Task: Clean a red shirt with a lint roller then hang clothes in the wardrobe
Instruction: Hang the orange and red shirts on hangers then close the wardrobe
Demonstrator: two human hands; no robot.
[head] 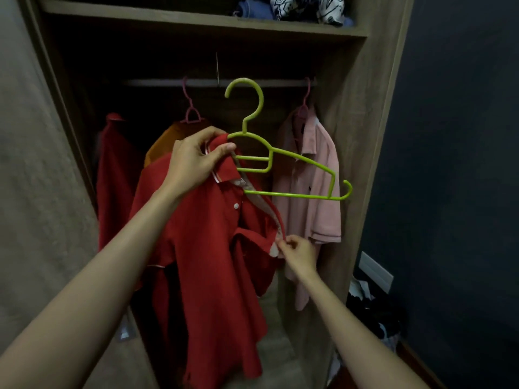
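A red polo shirt (213, 248) hangs in front of the open wardrobe, half on a lime-green plastic hanger (283, 161). My left hand (193, 161) grips the shirt's collar together with the hanger's left shoulder. The hanger's right arm sticks out bare to the right, and its hook points up just below the wardrobe rail (252, 83). Lower down, my right hand (297, 252) pinches the edge of the shirt's open placket. No lint roller is in view.
On the rail hang a dark red garment (115, 175), an orange one (168, 138) on a pink hanger and a pink polo shirt (311, 181). Folded clothes (292, 8) lie on the shelf above. A dark wall and a pile of dark things (373, 313) are on the right.
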